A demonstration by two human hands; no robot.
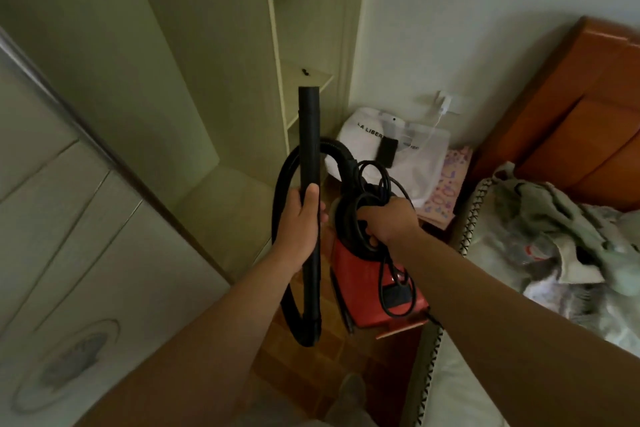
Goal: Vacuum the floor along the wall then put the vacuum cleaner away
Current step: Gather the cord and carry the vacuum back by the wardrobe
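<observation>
The vacuum [377,282], a red body, sits low in the middle of my view, in the narrow gap between the wardrobe [214,80] and the bed [554,253]. I cannot tell whether it rests on the floor [277,367] or hangs clear of it. My right hand [388,218] is clamped around its top handle, and loops of black cord [398,274] are bunched under the same fingers and trail down over the red casing.

My left hand [301,222] is wrapped around the black tube [309,135], thumb up along it. The tube stands upright with its open end at the top. The hose [287,288] bends down from the tube's lower end, then arcs up behind it and over to the vacuum.

The wardrobe is open ahead on the left, its low compartment bare, with a small shelf [304,76] just behind the tube's tip. A pale sliding door [69,218] fills the left edge.

In the corner beyond the vacuum, a white bag [381,142] with a dark flat object on it lies against the wall [450,10]. A plug sits in the socket [446,104] above it. The bed, heaped with rumpled cloth, crowds in on the right below an orange wooden headboard [588,97]. A foot [349,392] shows at the bottom.
</observation>
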